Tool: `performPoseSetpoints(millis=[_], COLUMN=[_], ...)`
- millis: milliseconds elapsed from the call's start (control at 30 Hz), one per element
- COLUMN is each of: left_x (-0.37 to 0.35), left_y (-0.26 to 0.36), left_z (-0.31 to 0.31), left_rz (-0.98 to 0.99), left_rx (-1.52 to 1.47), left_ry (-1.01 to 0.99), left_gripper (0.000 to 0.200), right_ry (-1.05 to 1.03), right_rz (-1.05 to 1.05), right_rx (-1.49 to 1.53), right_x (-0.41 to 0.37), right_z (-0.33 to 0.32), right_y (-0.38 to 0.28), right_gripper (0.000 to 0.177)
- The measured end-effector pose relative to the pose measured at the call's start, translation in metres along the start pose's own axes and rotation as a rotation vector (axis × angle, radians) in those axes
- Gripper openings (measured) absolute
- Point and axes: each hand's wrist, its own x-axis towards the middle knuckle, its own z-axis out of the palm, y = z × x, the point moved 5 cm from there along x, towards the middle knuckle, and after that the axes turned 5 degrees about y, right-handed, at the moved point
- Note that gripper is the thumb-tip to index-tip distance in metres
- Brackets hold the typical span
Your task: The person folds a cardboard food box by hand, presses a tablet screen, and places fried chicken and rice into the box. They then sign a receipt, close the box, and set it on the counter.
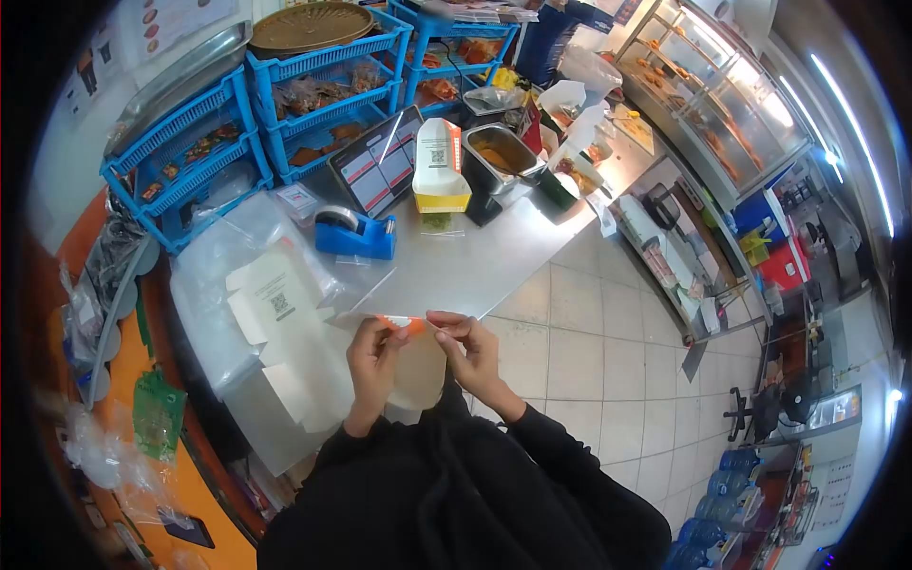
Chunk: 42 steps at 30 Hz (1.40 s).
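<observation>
Close to my body I hold a cardboard food carton (416,375), partly folded, with an orange and white edge on top. My left hand (374,361) pinches that edge at its left end. At the right end, the thumb and fingers of my right hand (472,359) are closed on the card. Left of my hands lies a flat, unfolded carton blank (302,332) with a printed code. Further up the steel table (465,271) stands an open, folded carton (440,163), yellow at its base.
A blue tape dispenser (356,236) and a tablet (378,161) stand beyond my hands. Metal pans of food (499,157) are farther right. Blue crates (190,157) line the back. Clear plastic bags (214,275) lie left, and tiled floor (575,351) is right.
</observation>
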Motion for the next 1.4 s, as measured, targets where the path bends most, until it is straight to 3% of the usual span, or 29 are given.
performPoseSetpoints(millis=[67,200,267,367,667,900,1000,1100,1167,1200,1233,1300,1333,1367,1400], left_x=[-0.004,-0.011,-0.019,-0.023,-0.023,-0.017,-0.016,-0.016,-0.016,-0.013,-0.010,-0.015,-0.011,-0.015,-0.022], left_y=[0.011,0.004,0.010,0.026,0.033,0.040,0.044,0.060,0.067,0.061,0.058,0.056,0.049,0.044,0.030], left_z=[0.001,0.007,0.014,0.021,0.015,0.006,0.005,0.002,0.001,0.000,0.002,0.020,0.024,0.027,0.030], left_rz=[0.180,0.205,0.429,0.528,0.483,0.366,0.333,0.426,0.513,0.455,0.455,0.687,0.517,0.519,0.287], left_rx=[0.035,0.076,0.210,0.272,0.056,-0.014,0.063,0.001,0.202,0.232,0.232,0.560,0.431,0.434,0.269], left_ry=[0.110,0.107,0.054,0.022,-0.130,-0.200,-0.252,-0.115,-0.250,-0.311,-0.309,-0.470,-0.450,-0.445,-0.516], left_gripper=[0.013,0.008,0.003,0.007,0.008,0.011,0.014,0.016,0.017,0.018,0.018,0.026,0.024,0.024,0.025], right_ry=[0.067,0.095,0.146,0.186,0.257,0.273,0.163,0.000,-0.056,-0.057,0.065,0.185,0.275,0.363,0.360], right_rz=[0.307,0.289,0.226,0.103,-0.274,-0.255,-0.427,-0.478,-0.496,-0.495,-0.439,-0.382,-0.282,-0.184,-0.186], right_rx=[0.268,0.322,0.202,0.119,-0.110,-0.039,-0.115,-0.100,-0.308,-0.308,-0.256,-0.200,-0.198,-0.194,-0.190], right_x=[-0.004,-0.006,-0.006,-0.008,-0.014,-0.017,-0.011,-0.010,-0.012,-0.015,-0.017,-0.019,-0.018,-0.015,-0.010], right_z=[-0.004,-0.004,-0.007,-0.008,-0.001,0.003,0.000,0.004,0.010,0.012,0.010,0.004,-0.005,-0.015,-0.020], right_y=[0.010,0.000,-0.009,-0.017,-0.046,-0.047,-0.062,-0.080,-0.088,-0.087,-0.083,-0.070,-0.054,-0.041,-0.036], right_gripper=[0.007,0.005,0.008,0.008,0.014,0.015,0.016,0.014,0.014,0.014,0.014,0.013,0.014,0.016,0.016])
